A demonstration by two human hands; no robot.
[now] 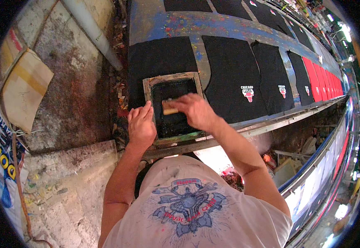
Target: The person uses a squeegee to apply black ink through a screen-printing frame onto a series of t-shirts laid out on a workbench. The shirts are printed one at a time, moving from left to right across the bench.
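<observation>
A small wooden-framed printing screen (149,89) lies on a black shirt panel (157,58) at the near edge of a long blue printing table (175,22). My left hand (141,124) rests flat on the frame's left side, fingers together, pressing it down. My right hand (194,110) is closed on a wooden-handled squeegee (168,108) inside the dark mesh of the screen. To the right lie black shirt panels (233,78) with a small red and white printed emblem.
Further right along the table run more black panels and then several red ones (318,78). A flattened cardboard box (22,89) and a printed sack (0,161) lie on the stained concrete floor at left. A white pipe (91,29) leans nearby.
</observation>
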